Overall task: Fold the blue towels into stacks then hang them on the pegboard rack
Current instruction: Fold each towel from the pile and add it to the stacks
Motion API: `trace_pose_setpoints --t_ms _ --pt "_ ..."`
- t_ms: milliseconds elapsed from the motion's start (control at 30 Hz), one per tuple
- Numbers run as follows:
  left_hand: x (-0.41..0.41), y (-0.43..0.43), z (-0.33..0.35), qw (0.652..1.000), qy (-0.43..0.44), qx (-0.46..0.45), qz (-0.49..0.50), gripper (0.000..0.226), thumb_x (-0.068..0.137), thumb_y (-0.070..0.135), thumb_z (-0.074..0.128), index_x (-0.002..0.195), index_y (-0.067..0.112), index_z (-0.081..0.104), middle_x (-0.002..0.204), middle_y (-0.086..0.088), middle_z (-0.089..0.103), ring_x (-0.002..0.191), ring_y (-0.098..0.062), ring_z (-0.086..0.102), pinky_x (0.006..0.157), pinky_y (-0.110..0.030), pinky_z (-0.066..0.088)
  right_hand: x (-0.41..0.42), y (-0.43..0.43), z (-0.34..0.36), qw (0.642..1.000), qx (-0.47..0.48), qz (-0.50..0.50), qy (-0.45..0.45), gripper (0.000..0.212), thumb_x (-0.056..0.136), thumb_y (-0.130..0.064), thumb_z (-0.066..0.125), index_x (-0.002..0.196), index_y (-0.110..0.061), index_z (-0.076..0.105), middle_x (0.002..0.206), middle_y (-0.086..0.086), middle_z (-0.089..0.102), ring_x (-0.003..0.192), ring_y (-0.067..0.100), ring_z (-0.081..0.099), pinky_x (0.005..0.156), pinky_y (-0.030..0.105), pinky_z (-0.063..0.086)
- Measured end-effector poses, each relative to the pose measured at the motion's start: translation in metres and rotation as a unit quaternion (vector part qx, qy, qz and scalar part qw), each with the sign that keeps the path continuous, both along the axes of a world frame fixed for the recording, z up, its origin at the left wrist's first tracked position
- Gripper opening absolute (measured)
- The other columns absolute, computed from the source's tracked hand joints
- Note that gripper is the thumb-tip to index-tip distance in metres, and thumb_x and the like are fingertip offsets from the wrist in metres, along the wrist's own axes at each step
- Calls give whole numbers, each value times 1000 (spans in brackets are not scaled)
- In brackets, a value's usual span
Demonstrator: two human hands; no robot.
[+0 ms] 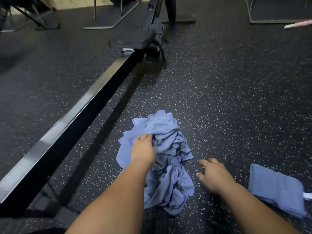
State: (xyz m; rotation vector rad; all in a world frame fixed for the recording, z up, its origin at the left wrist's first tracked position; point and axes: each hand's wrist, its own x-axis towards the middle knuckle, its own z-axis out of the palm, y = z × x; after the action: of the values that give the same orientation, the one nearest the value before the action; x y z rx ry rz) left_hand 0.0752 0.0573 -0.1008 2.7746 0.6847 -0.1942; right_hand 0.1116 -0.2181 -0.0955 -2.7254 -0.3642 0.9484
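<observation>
Blue towels [168,149] lie crumpled in a heap on the floor [236,98] at 6 o'clock, with the long axis running 12 to 6. They look soft, light and limp and are likely tangled, so take one by a free corner. The left hand [143,152] is curled into the heap's 10 o'clock side, apparently gripping a fold, though its fingertips are buried. The right hand [214,174] is spread and empty, just beside the heap at 3 o'clock. A folded stack [276,188] lies at 4 o'clock.

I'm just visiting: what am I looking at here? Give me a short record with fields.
Place: speckled dark floor, beside a long black machine rail
Unfolded: crumpled towel pile, mid-floor
Folded: folded blue stack, right of the pile, apart from it
Left hand: fingers curled into the pile
Right hand: open, fingers spread, between pile and stack
Pegboard rack: not in view
</observation>
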Motion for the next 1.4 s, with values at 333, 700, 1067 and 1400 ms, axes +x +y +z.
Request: trace_pose_setpoints --t_ms 333,700,1067,1400 --pt "-15 -14 117 968 -177 -156 79 23 101 11 62 99 27 78 101 6 78 92 -17 72 85 -28 55 -23 35 85 979 180 -72 -61 49 101 -42 64 148 -35 54 143 -2 62 123 23 62 102 36 51" --pt "-74 -69 252 915 -279 -287 -57 22 89 12 78 102 31 78 80 15 73 76 -6 70 81 -29 59 -84 33 220 893 402 -82 -186 40 88 -37 76 126 -45 66 121 -21 69 108 -2 67 100 33 54" --pt "-99 -136 301 839 -317 -432 -98 14 87 21 87 97 21 78 83 -2 80 82 -21 79 89 -50 63 -106 -52 296 863 437 -35 -251 21 90 -22 83 103 -37 74 86 -10 75 83 9 72 81 28 58" --pt "-72 -195 284 885 -197 -303 -293 6 95 38 77 95 32 77 85 5 76 81 -22 70 79 -45 59 -96 -146 288 870 438 -60 -218 22 101 -14 70 104 -34 78 100 -5 78 97 26 71 92 49 55"
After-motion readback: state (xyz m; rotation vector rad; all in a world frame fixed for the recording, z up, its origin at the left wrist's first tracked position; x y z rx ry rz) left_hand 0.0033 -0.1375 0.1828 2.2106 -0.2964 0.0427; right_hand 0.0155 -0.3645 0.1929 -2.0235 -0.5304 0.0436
